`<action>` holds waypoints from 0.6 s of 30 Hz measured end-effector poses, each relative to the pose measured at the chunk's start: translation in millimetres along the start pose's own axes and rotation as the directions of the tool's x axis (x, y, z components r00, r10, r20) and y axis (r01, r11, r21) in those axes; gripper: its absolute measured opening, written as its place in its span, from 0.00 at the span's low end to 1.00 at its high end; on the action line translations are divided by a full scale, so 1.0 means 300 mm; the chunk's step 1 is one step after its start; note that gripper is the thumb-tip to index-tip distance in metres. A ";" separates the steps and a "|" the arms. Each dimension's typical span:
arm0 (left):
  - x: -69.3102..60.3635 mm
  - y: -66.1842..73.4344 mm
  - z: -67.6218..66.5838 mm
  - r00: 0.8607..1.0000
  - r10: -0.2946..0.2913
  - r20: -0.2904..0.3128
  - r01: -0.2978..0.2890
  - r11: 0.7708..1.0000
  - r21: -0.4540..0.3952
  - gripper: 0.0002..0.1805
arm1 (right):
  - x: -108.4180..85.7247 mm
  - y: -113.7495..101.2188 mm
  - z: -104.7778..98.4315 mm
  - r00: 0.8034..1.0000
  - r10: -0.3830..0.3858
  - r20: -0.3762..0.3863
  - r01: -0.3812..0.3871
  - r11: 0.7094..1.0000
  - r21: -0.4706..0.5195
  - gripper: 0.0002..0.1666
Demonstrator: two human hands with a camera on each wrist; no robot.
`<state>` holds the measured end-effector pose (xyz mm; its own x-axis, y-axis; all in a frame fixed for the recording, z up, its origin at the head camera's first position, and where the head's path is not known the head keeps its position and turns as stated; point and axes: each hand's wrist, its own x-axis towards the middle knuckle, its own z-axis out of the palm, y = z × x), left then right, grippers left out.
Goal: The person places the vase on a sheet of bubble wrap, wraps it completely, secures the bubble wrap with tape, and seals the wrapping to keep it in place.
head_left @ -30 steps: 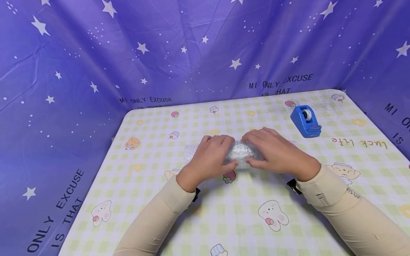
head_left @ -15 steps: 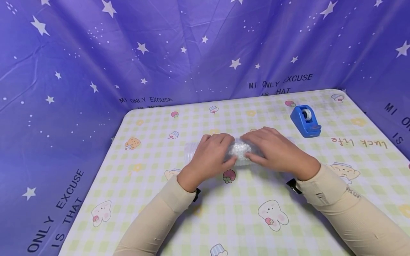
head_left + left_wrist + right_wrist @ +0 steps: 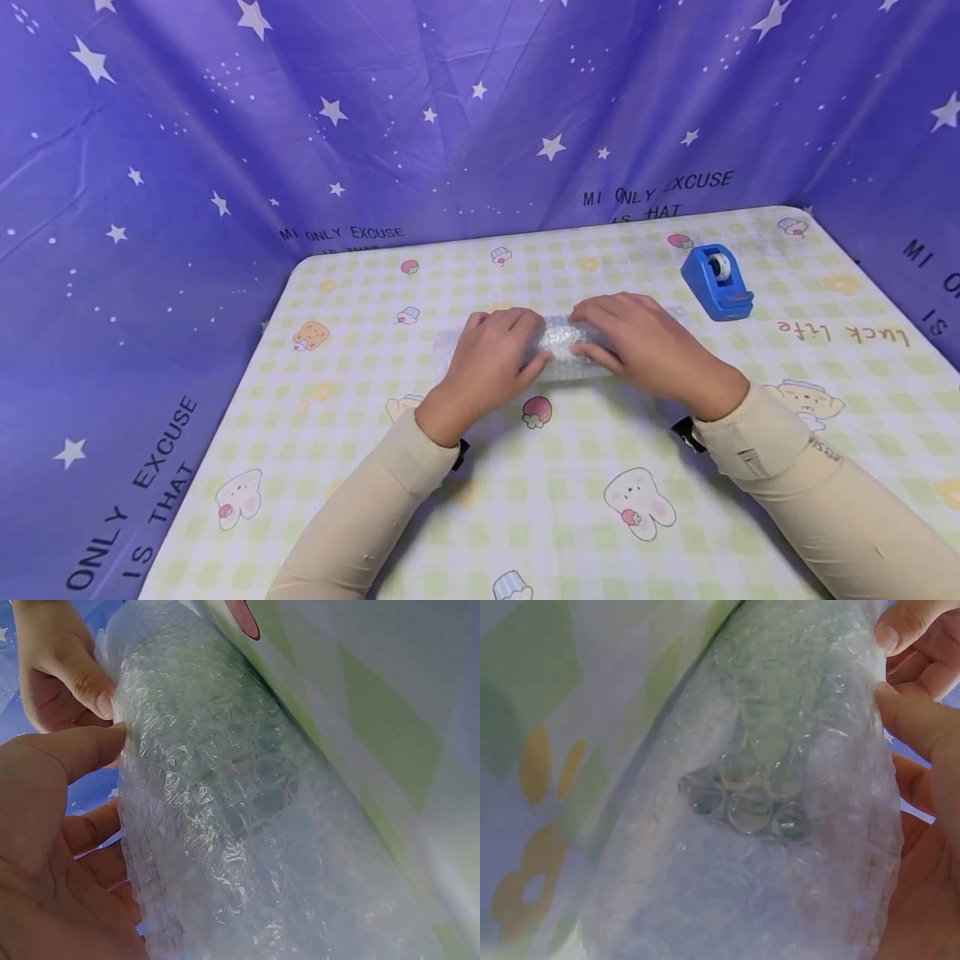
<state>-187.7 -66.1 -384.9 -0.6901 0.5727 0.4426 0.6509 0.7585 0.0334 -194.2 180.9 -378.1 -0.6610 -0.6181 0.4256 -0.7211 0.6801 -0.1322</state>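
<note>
A roll of clear bubble wrap (image 3: 562, 343) lies crosswise on the table between my two hands. My left hand (image 3: 491, 362) grips its left part, thumb on the near side and fingers curled over the far side. On the right part, my right hand (image 3: 648, 346) holds the roll in the same way. The left wrist view has the bubble wrap (image 3: 225, 810) close up, with both thumbs near each other at its edge. Through the bubble wrap (image 3: 765, 892) in the right wrist view, something dark and greenish shows inside; its kind is unclear.
A blue tape dispenser (image 3: 717, 283) with a tape roll stands at the back right, beyond my right hand. The table (image 3: 337, 467) wears a green checked cloth with cartoon prints. Purple star-printed curtains (image 3: 450, 125) enclose its back and sides.
The bubble wrap has rolled slightly away from me, its near edge now farther from the strawberry print. Both hands stay on it, their fingers and thumbs shifting a little forward.
</note>
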 end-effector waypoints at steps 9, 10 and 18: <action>0.005 -0.004 0.004 0.999 -0.004 -0.045 0.003 1.000 -0.021 0.17 | 0.002 0.011 0.000 0.999 0.026 -0.024 -0.027 0.999 -0.036 0.21; 0.006 -0.005 0.005 0.999 -0.005 -0.054 0.004 1.000 -0.023 0.16 | 0.002 0.012 0.002 0.999 0.039 -0.023 -0.040 0.998 -0.044 0.21; 0.006 -0.013 0.014 0.992 0.000 -0.123 -0.005 0.999 -0.035 0.07 | 0.000 0.017 0.002 0.990 0.133 -0.045 -0.136 0.988 -0.078 0.21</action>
<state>-192.7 -66.7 -388.1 -0.6460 0.5304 0.5490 0.6648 0.7443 0.0631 -198.1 184.1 -379.3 -0.7409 -0.5040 0.4439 -0.6061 0.7865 -0.1185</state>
